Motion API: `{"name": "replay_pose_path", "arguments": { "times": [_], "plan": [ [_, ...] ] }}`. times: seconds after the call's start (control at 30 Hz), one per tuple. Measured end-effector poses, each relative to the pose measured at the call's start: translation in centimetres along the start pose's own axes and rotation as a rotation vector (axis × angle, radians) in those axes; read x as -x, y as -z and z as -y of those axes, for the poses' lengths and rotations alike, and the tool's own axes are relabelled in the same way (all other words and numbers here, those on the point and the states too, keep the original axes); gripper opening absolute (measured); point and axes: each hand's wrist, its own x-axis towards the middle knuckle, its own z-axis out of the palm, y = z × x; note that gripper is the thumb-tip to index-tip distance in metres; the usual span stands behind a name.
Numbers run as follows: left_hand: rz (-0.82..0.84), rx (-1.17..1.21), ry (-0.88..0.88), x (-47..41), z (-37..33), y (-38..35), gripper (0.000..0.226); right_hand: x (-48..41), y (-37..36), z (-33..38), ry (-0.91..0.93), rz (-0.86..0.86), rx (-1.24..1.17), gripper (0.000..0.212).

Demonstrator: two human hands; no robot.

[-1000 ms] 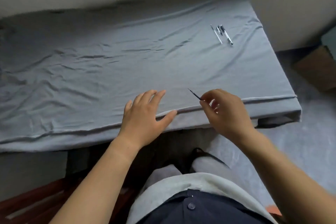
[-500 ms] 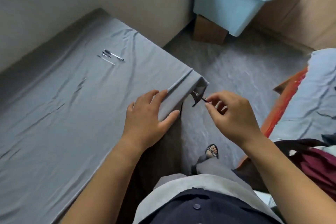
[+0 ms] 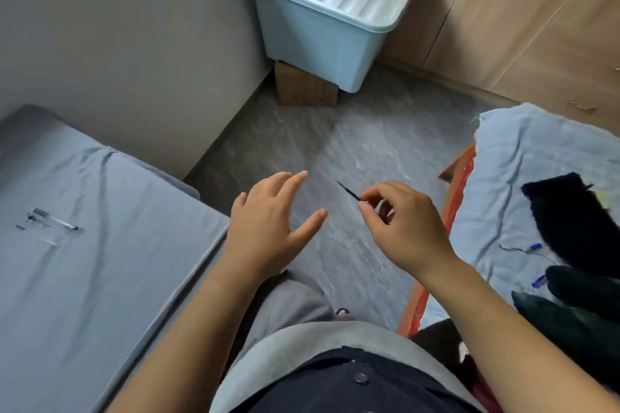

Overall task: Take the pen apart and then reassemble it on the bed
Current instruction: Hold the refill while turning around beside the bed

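Observation:
My right hand [image 3: 402, 228] pinches a thin dark pen refill [image 3: 347, 190] between thumb and forefinger, its tip pointing up-left over the floor. My left hand [image 3: 271, 225] hovers beside it with fingers spread and nothing in it, just past the edge of the grey bed [image 3: 100, 278]. Other pen parts [image 3: 50, 221], a clear barrel and small dark pieces, lie on the bed sheet at the far left, well away from both hands.
A light blue lidded bin [image 3: 328, 10] stands on a cardboard box [image 3: 302, 87] by the wall. At the right, a second surface with a blue cloth [image 3: 520, 161] holds dark clothing [image 3: 570, 218] and small blue items. Grey floor lies between.
The view has swung right, away from the bed. My left hand has lifted off the bed's corner and now hangs over the floor. My right hand still holds the refill.

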Motion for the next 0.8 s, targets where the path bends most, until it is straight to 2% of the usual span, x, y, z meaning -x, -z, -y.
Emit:
{"name": "replay_pose_path", "arguments": {
  "times": [0.23, 0.5, 0.6, 0.8],
  "plan": [
    [-0.010, 0.011, 0.078, -11.0, 3.6, 1.7, 0.069, -13.7, -0.9, -0.9, 0.046, 0.036, -0.005, 0.005],
    [-0.117, 0.003, 0.172, -24.8, 9.8, 8.2, 0.067, -32.1, -3.0, 3.8, 0.202, 0.092, 0.045, 0.003],
    [-0.184, 0.014, 0.296, -26.5, 12.8, 10.4, 0.066, -37.1, -5.3, 6.8, 0.305, 0.180, 0.043, 0.003],
    [-0.303, 0.047, 0.667, -25.0, 18.3, 12.4, 0.064, -44.0, -11.8, 13.6, 0.578, 0.472, -0.005, 0.002]
  ]
}}
